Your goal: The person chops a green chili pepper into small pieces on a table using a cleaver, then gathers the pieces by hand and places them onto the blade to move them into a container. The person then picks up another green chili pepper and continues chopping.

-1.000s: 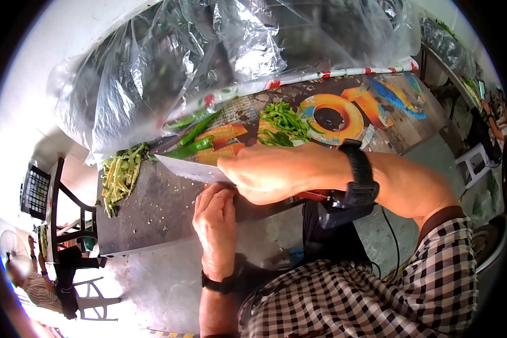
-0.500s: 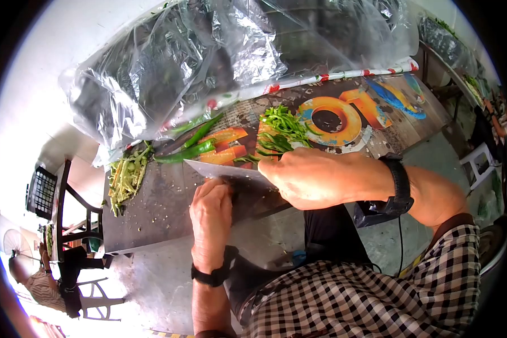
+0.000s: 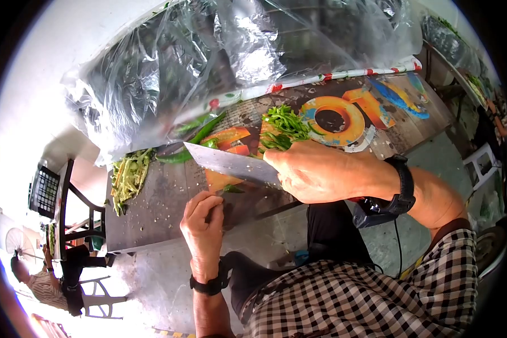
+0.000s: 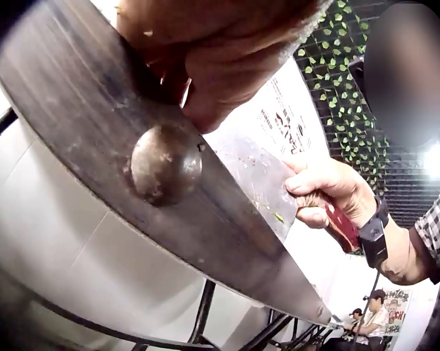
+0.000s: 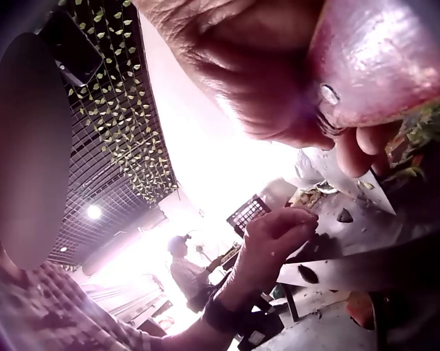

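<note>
Over the table (image 3: 152,211), the right hand (image 3: 321,172) grips the knife (image 3: 231,165), its blade near the closed, curled left hand (image 3: 203,226).

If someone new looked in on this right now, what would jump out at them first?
Probably the broad knife blade, gripped in the right hand and slanting over the table. Next, the bright green slices beyond that hand, beside the printed orange ring, and the shiny crumpled plastic along the far side.

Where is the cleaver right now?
In the head view, the cleaver is in the right hand, blade pointing left toward the long green peppers, beyond the left hand.
</note>
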A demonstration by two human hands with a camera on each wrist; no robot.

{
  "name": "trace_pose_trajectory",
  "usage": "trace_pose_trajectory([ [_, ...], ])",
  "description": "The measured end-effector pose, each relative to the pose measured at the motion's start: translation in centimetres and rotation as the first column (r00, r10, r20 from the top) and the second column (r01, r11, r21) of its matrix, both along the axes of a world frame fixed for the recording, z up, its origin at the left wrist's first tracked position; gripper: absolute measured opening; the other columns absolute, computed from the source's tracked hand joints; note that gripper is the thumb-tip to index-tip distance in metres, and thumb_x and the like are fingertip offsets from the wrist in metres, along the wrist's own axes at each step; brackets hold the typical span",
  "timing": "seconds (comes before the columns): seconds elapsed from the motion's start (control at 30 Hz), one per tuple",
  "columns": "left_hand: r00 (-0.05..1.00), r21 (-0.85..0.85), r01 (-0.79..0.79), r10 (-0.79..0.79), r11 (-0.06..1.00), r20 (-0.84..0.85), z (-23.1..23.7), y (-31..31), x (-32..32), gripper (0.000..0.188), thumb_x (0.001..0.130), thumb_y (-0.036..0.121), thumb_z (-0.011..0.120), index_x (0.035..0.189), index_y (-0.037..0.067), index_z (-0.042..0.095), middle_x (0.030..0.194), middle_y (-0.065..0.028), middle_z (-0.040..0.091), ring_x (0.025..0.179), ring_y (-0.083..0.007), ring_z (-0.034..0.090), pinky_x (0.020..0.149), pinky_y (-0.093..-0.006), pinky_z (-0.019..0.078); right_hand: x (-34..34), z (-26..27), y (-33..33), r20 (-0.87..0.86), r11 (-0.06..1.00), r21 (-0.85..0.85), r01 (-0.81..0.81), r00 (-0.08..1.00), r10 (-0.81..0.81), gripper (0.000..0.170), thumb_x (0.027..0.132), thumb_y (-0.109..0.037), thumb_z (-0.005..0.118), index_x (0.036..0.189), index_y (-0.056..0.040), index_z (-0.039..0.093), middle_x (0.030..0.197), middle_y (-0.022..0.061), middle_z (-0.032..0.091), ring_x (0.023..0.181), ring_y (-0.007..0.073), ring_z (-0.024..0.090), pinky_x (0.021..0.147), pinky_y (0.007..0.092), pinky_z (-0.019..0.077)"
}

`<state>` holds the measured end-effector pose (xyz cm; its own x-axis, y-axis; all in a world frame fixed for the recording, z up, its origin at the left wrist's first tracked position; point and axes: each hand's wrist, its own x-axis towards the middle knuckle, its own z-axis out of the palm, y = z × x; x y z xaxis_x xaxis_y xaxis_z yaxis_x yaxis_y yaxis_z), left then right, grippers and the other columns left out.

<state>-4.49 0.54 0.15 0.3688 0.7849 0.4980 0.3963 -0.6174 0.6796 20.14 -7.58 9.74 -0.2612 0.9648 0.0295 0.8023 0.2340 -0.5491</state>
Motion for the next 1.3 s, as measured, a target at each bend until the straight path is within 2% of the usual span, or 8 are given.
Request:
trace_pose_trajectory([
  [0.13, 0.994, 0.184, 0.080, -0.064, 0.980, -0.090, 0.4, 0.4, 0.8, 0.017, 0.077, -0.004, 0.071, 0.092, 0.003, 0.071, 0.101, -0.0086, 0.069, 0.091, -0.0283, 0.065, 0.082, -0.0355, 0.0522, -0.5, -0.5, 0.1, -0.010, 0.996, 0.091, -0.016, 1.000, 0.017, 0.014, 0.082, -0.003, 0.055, 0.087, 0.0102, 0.056, 0.067, 0.0292, 0.061, 0.063, 0.0439, 0.065, 0.059, 0.0497, 0.0501],
  [0.2, 0.990, 0.200, 0.105, -0.084, 0.974, -0.111, 0.2, 0.7, 1.5, 0.016, 0.077, -0.003, 0.071, 0.091, 0.003, 0.070, 0.100, -0.0089, 0.070, 0.092, -0.0295, 0.065, 0.083, -0.0373, 0.0521, -0.7, -0.8, 0.2, 0.019, 0.995, 0.093, -0.032, 0.999, 0.031, 0.013, 0.082, -0.003, 0.055, 0.086, 0.0100, 0.055, 0.066, 0.0286, 0.061, 0.062, 0.0438, 0.064, 0.058, 0.0496, 0.0500],
  [0.3, 0.988, 0.230, 0.125, -0.099, 0.965, -0.121, -0.4, 1.1, 2.2, 0.014, 0.077, -0.003, 0.070, 0.091, 0.002, 0.070, 0.100, -0.0097, 0.070, 0.093, -0.0298, 0.065, 0.083, -0.0379, 0.0527, -0.6, -1.4, 0.4, -0.012, 0.994, 0.099, -0.052, 0.999, 0.053, 0.014, 0.083, -0.001, 0.058, 0.090, 0.0052, 0.047, 0.060, 0.0206, 0.056, 0.058, 0.0422, 0.060, 0.053, 0.0479, 0.0428],
  [0.4, 0.988, 0.248, 0.118, -0.089, 0.962, -0.125, -0.6, 1.1, 2.2, 0.014, 0.078, -0.003, 0.070, 0.091, 0.001, 0.070, 0.100, -0.0100, 0.070, 0.092, -0.0303, 0.065, 0.083, -0.0379, 0.0530, -0.6, -1.1, 0.3, -0.014, 0.997, 0.072, -0.039, 0.999, 0.040, 0.014, 0.084, -0.001, 0.058, 0.090, 0.0049, 0.048, 0.060, 0.0204, 0.056, 0.059, 0.0423, 0.060, 0.053, 0.0474, 0.0436],
  [0.8, 0.983, 0.215, 0.124, -0.091, 0.969, -0.158, -0.1, 0.9, 2.1, 0.011, 0.080, -0.005, 0.067, 0.091, -0.002, 0.069, 0.098, -0.0129, 0.071, 0.094, -0.0313, 0.066, 0.086, -0.0370, 0.0518, -0.2, -0.7, 1.0, 0.012, 0.996, -0.002, -0.092, 0.996, 0.092, 0.014, 0.085, -0.003, 0.058, 0.090, 0.0031, 0.047, 0.062, 0.0178, 0.056, 0.060, 0.0400, 0.060, 0.054, 0.0449, 0.0434],
  [1.0, 0.983, 0.261, 0.120, -0.078, 0.958, -0.164, -0.2, 1.0, 2.2, 0.012, 0.080, -0.003, 0.067, 0.090, 0.001, 0.070, 0.100, -0.0127, 0.070, 0.093, -0.0324, 0.066, 0.084, -0.0393, 0.0537, -1.1, -0.8, 2.7, 0.011, 0.988, -0.006, -0.157, 0.987, 0.157, 0.011, 0.085, -0.002, 0.056, 0.086, 0.0037, 0.046, 0.065, 0.0216, 0.057, 0.060, 0.0418, 0.059, 0.055, 0.0482, 0.0431],
  [1.2, 0.984, 0.209, 0.104, -0.070, 0.972, -0.164, -0.2, 0.9, 2.2, 0.014, 0.078, -0.003, 0.065, 0.091, 0.001, 0.070, 0.102, -0.0135, 0.070, 0.097, -0.0342, 0.065, 0.088, -0.0406, 0.0525, -3.1, -1.5, 5.7, 0.131, 0.981, 0.065, -0.182, 0.976, 0.172, 0.011, 0.086, -0.004, 0.054, 0.084, 0.0040, 0.047, 0.064, 0.0244, 0.056, 0.060, 0.0417, 0.060, 0.054, 0.0510, 0.0432],
  [1.3, 0.985, 0.185, 0.102, -0.073, 0.977, -0.156, -0.3, 0.9, 2.0, 0.013, 0.079, -0.003, 0.066, 0.091, 0.001, 0.070, 0.102, -0.0139, 0.070, 0.099, -0.0343, 0.065, 0.088, -0.0407, 0.0521, -2.3, -0.7, 4.1, 0.093, 0.985, 0.058, -0.165, 0.983, 0.159, 0.010, 0.087, -0.004, 0.054, 0.087, 0.0028, 0.047, 0.065, 0.0227, 0.057, 0.060, 0.0413, 0.060, 0.054, 0.0500, 0.0431],
])
